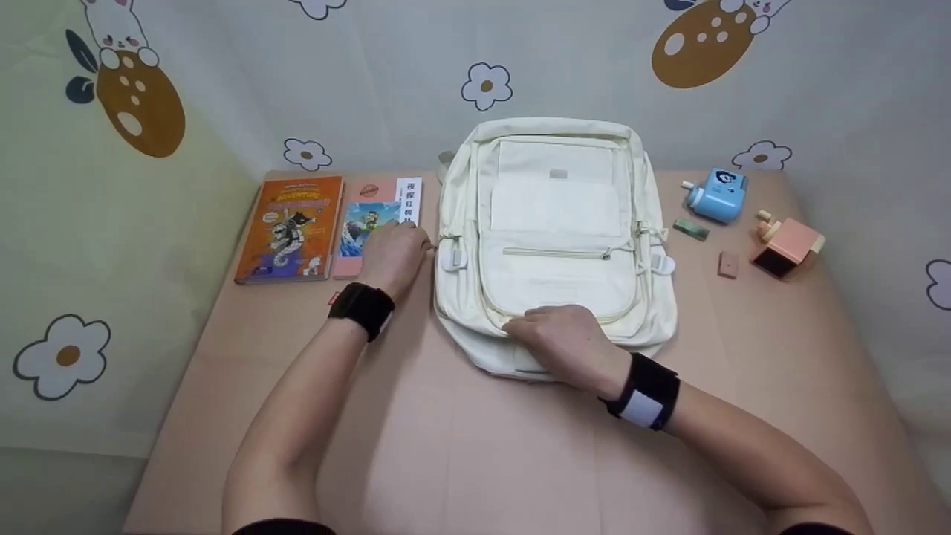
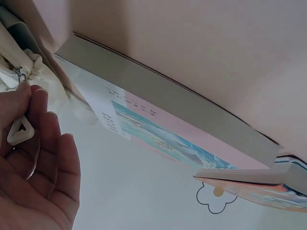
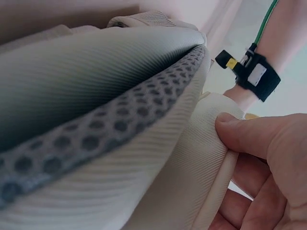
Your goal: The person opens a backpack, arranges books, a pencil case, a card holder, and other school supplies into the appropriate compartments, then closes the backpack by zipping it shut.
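A cream backpack (image 1: 557, 282) lies front side up on the table. My left hand (image 1: 394, 256) is at its left side, where thumb and forefinger pinch a zipper pull (image 2: 21, 133) with a triangular end. My right hand (image 1: 568, 342) grips the lower edge of the front panel; in the right wrist view the thumb lies over the cream fabric (image 3: 201, 163) with fingers curled beneath. Beside this fold, an opening shows grey mesh lining (image 3: 110, 120). A pink book (image 1: 369, 192) with a sea picture lies right by my left hand, which partly covers it.
An orange comic book (image 1: 293, 223) lies at the far left. Right of the backpack are a blue crank pencil sharpener (image 1: 721, 197), a pink one (image 1: 789, 247), a green eraser-like block (image 1: 691, 229) and a small pink block (image 1: 728, 265). A flower-patterned curtain (image 1: 401, 89) stands behind.
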Motion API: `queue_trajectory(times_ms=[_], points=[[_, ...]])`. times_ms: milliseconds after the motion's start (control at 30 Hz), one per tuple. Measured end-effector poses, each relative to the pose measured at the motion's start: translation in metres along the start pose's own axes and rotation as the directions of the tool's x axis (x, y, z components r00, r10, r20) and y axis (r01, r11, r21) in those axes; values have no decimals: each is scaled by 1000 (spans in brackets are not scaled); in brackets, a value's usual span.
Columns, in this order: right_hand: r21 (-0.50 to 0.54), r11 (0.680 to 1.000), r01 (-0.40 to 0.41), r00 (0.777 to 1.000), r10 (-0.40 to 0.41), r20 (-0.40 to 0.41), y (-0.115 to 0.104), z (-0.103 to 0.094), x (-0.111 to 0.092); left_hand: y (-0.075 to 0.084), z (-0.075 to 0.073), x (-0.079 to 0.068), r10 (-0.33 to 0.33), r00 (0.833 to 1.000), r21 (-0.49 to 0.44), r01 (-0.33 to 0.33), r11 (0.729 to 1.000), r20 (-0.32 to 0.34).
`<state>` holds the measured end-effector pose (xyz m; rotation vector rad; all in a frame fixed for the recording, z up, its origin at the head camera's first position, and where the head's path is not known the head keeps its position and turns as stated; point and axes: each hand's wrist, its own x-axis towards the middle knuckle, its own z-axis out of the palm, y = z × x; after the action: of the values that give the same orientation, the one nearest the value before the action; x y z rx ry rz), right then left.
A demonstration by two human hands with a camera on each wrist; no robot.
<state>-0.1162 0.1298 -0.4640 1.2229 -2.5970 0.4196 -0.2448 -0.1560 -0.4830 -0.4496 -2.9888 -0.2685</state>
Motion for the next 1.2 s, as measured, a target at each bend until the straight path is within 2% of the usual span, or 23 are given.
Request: queue_trajectory(times_ms=[200,400,500,567,633,700,800,867,900,967,1100,1200], points=[[-5,1000,9,1000,-9,1,-2,0,1,-2,5,9,-21,999,5,21,1000,-24],[-16,1000,1,1000,-1,-9,-2,2,0,0,7,4,-18,1000,-9,18,1000,-5],[-7,1000,-5,1000,5,-7,-1,3,0,1,5,-2,5,999,-32,-6,999,-46],[0,1000,-11,1000,11,-1,-1,3,-1,3,3,-9,48,994,-63,-55,997,-96],[2,1000,-20,1000,20,8,0,4,-1,5,1,-19,125,984,-96,-138,986,-130],[-1,1000,-28,1000,28,13,0,4,-2,6,0,-33,237,963,-121,-253,960,-131],[-12,999,-33,999,33,17,0,2,-3,8,2,-55,411,909,-138,-417,898,-70],[-22,999,-31,999,31,13,0,1,-4,10,6,-68,487,873,-150,-485,862,-22],[-26,999,-30,999,30,13,0,0,-4,12,9,-72,507,862,-153,-501,852,-5],[-35,999,-29,1000,29,9,1,-2,-4,18,13,-76,521,853,-166,-511,844,25],[-44,999,-26,1000,26,-8,1,-4,-2,29,18,-72,509,859,-175,-495,851,51],[-40,999,-27,999,26,-27,0,-5,-1,35,17,-68,517,854,-164,-502,849,64]])
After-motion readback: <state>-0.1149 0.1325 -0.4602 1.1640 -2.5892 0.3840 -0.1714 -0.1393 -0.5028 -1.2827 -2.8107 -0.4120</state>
